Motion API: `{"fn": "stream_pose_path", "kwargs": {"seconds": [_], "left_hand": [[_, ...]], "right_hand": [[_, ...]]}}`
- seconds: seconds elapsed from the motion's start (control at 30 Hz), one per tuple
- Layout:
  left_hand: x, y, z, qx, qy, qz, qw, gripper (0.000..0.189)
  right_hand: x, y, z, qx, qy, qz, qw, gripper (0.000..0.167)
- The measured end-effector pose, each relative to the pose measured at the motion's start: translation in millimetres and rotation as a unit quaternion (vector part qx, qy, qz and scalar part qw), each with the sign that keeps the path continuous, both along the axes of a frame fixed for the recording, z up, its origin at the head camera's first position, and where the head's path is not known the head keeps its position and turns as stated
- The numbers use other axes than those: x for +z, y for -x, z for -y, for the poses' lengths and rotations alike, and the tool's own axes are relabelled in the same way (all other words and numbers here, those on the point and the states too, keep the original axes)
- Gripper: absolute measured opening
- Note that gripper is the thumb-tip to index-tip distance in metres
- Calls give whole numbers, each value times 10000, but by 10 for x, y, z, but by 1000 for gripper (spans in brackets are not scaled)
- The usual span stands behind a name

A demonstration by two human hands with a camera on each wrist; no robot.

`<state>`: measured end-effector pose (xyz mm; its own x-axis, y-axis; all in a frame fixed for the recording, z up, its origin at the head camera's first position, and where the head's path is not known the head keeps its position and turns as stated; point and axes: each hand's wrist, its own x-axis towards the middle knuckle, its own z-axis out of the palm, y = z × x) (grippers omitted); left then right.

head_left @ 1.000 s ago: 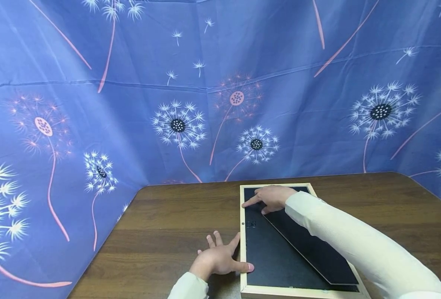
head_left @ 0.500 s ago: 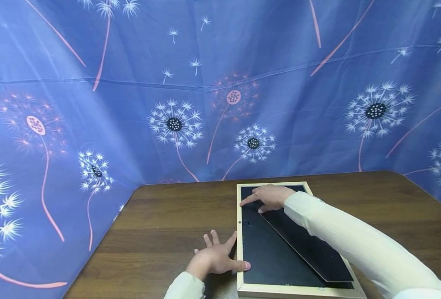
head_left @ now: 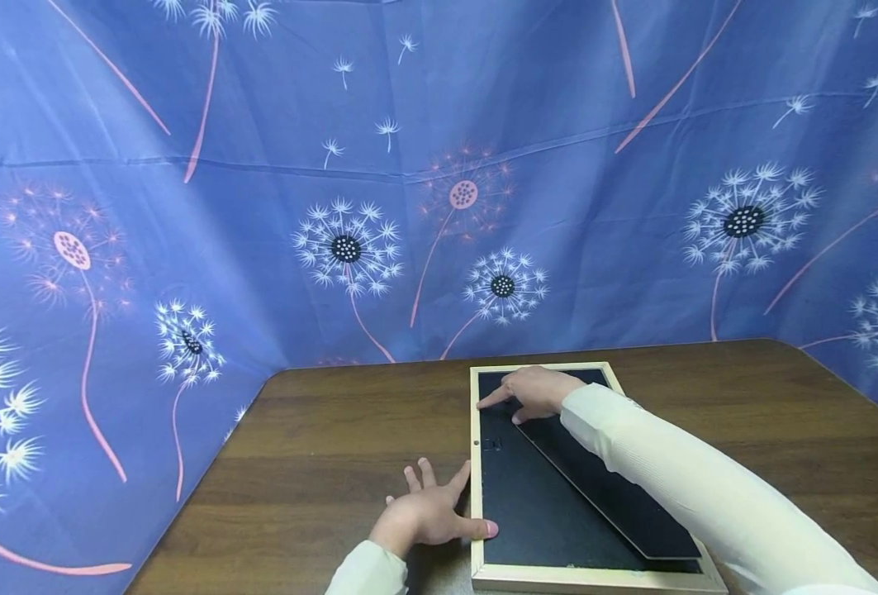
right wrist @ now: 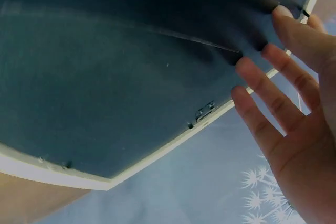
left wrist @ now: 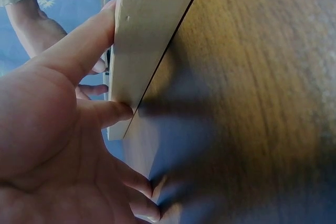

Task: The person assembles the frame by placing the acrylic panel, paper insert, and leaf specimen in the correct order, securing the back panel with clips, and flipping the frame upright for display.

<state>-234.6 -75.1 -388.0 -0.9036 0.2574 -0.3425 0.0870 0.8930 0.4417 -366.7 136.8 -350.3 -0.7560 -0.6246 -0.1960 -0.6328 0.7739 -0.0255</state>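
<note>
A picture frame with a pale wooden border [head_left: 595,576] lies with its black back panel [head_left: 520,521] facing up. An easel stand flap [head_left: 617,496] runs diagonally across that panel. My left hand [head_left: 427,512] braces the frame's left side, thumb laid over the border and other fingers spread. In the left wrist view, the thumb and a finger touch the wooden side wall [left wrist: 152,14]. My right hand [head_left: 538,391] is at the far end, index finger reaching the left border and thumb beside the flap's tip. Its extended fingers [right wrist: 257,114] meet the panel in the right wrist view.
The brown wooden table [head_left: 334,446] extends to the left and right of the frame. A blue cloth [head_left: 260,107] printed with dandelions hangs behind and along the left side. A small metal hanger [right wrist: 206,110] is fixed close to the frame's border.
The head view has shifted slightly, moving the whole scene a little to the left. Both hands keep nearly the same places on the frame.
</note>
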Motion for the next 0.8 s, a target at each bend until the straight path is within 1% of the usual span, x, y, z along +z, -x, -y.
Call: {"fn": "stream_pose_path", "kwargs": {"seconds": [0.1,0.2,0.27,0.33,0.4,0.47,0.5,0.57,0.6,0.7,0.8], "left_hand": [[-7,-1,-1,-29,33,-70,10000,91],[-15,-1,-2,-39,47,-100,9999,91],[-26,-1,0,-22,68,-94,9999,90],[-32,-2,6,12,54,-45,10000,90],[-41,-2,12,13,45,-46,10000,90],[-44,-1,19,0,24,-53,10000,90],[-45,-1,22,-8,11,-60,10000,90],[-46,-2,26,-33,-2,-92,10000,90],[-45,-3,27,-39,-8,-105,9999,90],[-41,-6,24,-64,-12,-143,9999,91],[-39,-5,17,-84,-8,-158,9998,91]], "right_hand": [[17,-24,-1,-266,168,107,9994,55],[34,-44,0,-503,507,224,9972,44],[33,-53,13,-692,807,351,9937,38],[24,-62,38,-949,1082,437,9886,37],[3,-75,74,-1385,1325,440,9805,40],[-26,-87,121,-1922,1464,360,9697,46],[-36,-97,145,-2186,1498,313,9637,48],[-56,-115,196,-2724,1629,288,9479,52],[-64,-123,221,-2923,1674,304,9411,54],[-75,-139,289,-3342,1792,373,9246,56],[-86,-133,340,-3564,1818,299,9160,55]]}}
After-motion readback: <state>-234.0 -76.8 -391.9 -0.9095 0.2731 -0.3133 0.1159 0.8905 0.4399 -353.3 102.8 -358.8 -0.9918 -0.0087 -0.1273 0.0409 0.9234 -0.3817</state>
